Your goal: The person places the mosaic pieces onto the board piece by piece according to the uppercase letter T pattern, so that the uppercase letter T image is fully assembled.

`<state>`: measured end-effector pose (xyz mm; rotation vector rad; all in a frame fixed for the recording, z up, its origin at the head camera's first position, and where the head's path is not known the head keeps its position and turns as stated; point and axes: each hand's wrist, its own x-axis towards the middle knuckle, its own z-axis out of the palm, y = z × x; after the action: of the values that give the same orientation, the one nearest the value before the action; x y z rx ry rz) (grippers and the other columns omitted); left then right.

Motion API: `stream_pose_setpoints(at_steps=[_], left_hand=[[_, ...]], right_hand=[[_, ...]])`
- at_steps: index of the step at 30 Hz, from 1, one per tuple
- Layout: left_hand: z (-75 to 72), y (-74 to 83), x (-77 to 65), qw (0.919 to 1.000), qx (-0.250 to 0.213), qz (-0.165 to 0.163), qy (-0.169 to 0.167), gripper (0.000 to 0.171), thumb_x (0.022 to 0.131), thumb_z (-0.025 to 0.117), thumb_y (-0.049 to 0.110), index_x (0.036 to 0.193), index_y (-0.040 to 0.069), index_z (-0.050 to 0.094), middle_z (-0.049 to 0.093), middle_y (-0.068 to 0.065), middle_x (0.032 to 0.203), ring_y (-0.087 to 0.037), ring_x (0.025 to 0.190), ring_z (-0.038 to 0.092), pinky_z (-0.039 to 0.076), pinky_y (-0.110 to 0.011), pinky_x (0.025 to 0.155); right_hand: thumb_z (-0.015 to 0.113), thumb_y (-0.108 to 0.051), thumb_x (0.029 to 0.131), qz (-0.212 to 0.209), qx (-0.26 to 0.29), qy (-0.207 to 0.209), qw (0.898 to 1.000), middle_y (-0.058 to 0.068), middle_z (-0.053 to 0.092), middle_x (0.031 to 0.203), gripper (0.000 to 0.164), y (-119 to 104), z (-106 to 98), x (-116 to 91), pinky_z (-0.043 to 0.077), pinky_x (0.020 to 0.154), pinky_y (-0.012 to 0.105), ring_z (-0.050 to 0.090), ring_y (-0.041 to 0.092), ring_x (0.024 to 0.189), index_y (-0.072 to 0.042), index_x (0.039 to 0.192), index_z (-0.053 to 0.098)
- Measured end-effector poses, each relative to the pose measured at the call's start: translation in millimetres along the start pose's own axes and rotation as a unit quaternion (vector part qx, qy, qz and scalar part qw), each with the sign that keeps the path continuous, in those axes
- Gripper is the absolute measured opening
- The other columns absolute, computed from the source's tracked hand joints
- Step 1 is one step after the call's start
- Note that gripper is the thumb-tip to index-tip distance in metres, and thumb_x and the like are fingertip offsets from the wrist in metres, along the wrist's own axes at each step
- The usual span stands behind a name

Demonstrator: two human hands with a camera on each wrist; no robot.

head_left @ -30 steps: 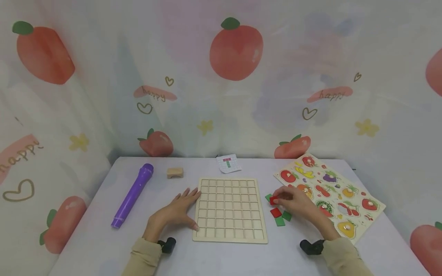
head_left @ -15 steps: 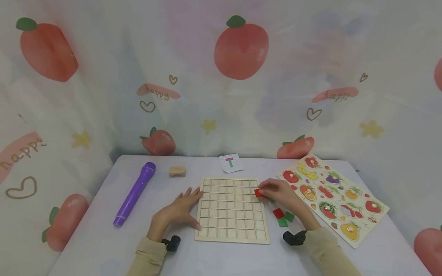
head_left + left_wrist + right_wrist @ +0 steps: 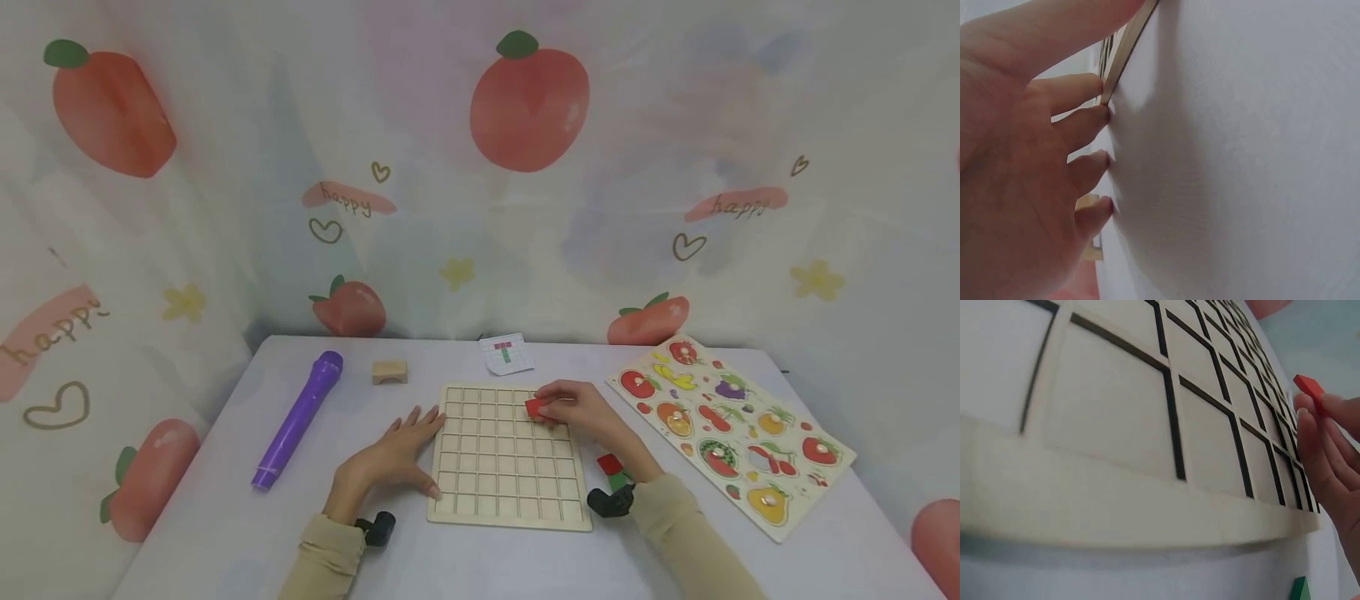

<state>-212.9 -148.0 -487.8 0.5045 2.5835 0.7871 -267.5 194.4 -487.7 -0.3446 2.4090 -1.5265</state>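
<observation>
"What is the right hand [image 3: 576, 407] doing?"

"It's pinching a red tile [image 3: 533, 407] between thumb and fingers, over the far right part of the grid board [image 3: 487, 463]. The right wrist view is showing the tile tilted; whether it's touching the wood, I can't tell."

"And the left hand [image 3: 393, 454]?"

"Its fingers are lying spread, with the thumb and a fingertip touching the grid board's left edge."

"Are any more tiles lying about?"

"A second red tile [image 3: 610, 463] is lying to the right of the grid board, just beside a green tile [image 3: 618, 481]. The black wrist camera [image 3: 611, 502] is partly hiding the green one."

"What else is sharing the desk [image 3: 480, 567]?"

"A fruit puzzle [image 3: 742, 442] is lying at an angle on the right. A card [image 3: 507, 354] bearing a pink-and-green T is resting beyond the grid board, a small wooden block [image 3: 390, 372] is sitting to its left, and a purple tube [image 3: 298, 421] is lying aslant farther left."
</observation>
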Motion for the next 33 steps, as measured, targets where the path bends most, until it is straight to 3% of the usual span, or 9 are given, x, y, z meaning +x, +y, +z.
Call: stream_pose_setpoints(at_steps=[8, 18, 21, 26, 33], left_hand=[[-0.2, -1.0, 1.5, 1.0, -0.001, -0.003, -0.002, 0.118, 0.067, 0.096, 0.032, 0.163, 0.01, 0.03, 0.018, -0.008, 0.173, -0.034, 0.161, 0.004, 0.004, -0.056, 0.131], [0.8, -2.2, 2.5, 1.0, 0.003, -0.003, -0.003, 0.117, 0.068, 0.096, 0.033, 0.163, 0.01, 0.03, 0.019, -0.007, 0.173, -0.033, 0.161, 0.004, 0.005, -0.056, 0.131], [1.7, -3.9, 2.9, 1.0, 0.005, -0.004, -0.004, 0.118, 0.068, 0.096, 0.034, 0.163, 0.011, 0.03, 0.018, -0.007, 0.173, -0.033, 0.161, 0.004, 0.005, -0.056, 0.131], [2.3, -4.5, 3.3, 0.9999, 0.011, -0.006, -0.005, 0.118, 0.068, 0.096, 0.035, 0.163, 0.012, 0.029, 0.017, -0.006, 0.173, -0.032, 0.161, 0.004, 0.005, -0.055, 0.131], [0.7, -2.1, 2.4, 0.9998, 0.013, -0.011, -0.006, 0.118, 0.068, 0.096, 0.034, 0.163, 0.012, 0.03, 0.018, -0.006, 0.173, -0.033, 0.161, 0.005, 0.006, -0.056, 0.131]], right_hand=[[0.07, -0.012, 0.097, -0.004, -0.006, -0.015, 1.0, 0.017, 0.072, 0.113, 0.035, -11.8, 17.5, 13.3, 0.06, 0.087, 0.027, 0.072, 0.022, 0.091, 0.001, 0.128, 0.066], [0.073, -0.003, 0.091, -0.01, 0.0, -0.02, 1.0, 0.016, 0.073, 0.105, 0.033, -16.8, 37.3, 30.5, 0.06, 0.078, 0.022, 0.071, 0.015, 0.087, 0.005, 0.123, 0.069], [0.075, -0.005, 0.091, -0.011, -0.019, -0.017, 1.0, 0.015, 0.075, 0.101, 0.031, -19.6, 43.1, 35.2, 0.06, 0.077, 0.023, 0.072, 0.014, 0.084, 0.006, 0.119, 0.07], [0.08, -0.014, 0.089, -0.008, -0.089, -0.003, 0.996, 0.006, 0.075, 0.097, 0.028, -24.2, 50.2, 39.5, 0.056, 0.078, 0.024, 0.068, 0.012, 0.085, -0.002, 0.114, 0.075], [0.081, -0.017, 0.088, -0.013, -0.119, -0.008, 0.993, 0.002, 0.074, 0.093, 0.024, -27.7, 54.8, 41.3, 0.054, 0.08, 0.027, 0.065, 0.013, 0.086, -0.006, 0.109, 0.077]])
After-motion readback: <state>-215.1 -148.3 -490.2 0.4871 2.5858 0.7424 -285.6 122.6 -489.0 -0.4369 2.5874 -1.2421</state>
